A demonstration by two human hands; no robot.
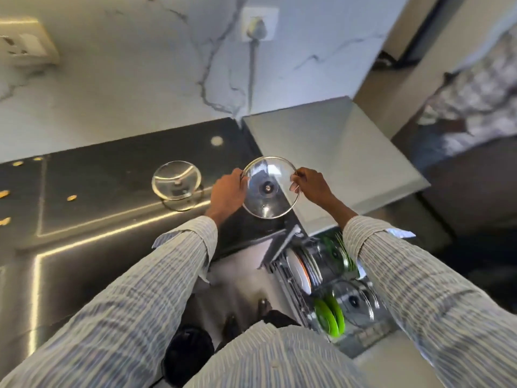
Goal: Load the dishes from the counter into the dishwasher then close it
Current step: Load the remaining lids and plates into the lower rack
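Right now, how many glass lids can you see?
3. One round glass lid is held at its rim by both hands, one clear glass lid lies on the black counter, one stands in the dishwasher rack. Others may be hidden.

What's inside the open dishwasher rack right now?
In the dishwasher rack: upright white plates, green plates and a glass lid. The right sleeve hides the rack's far side.
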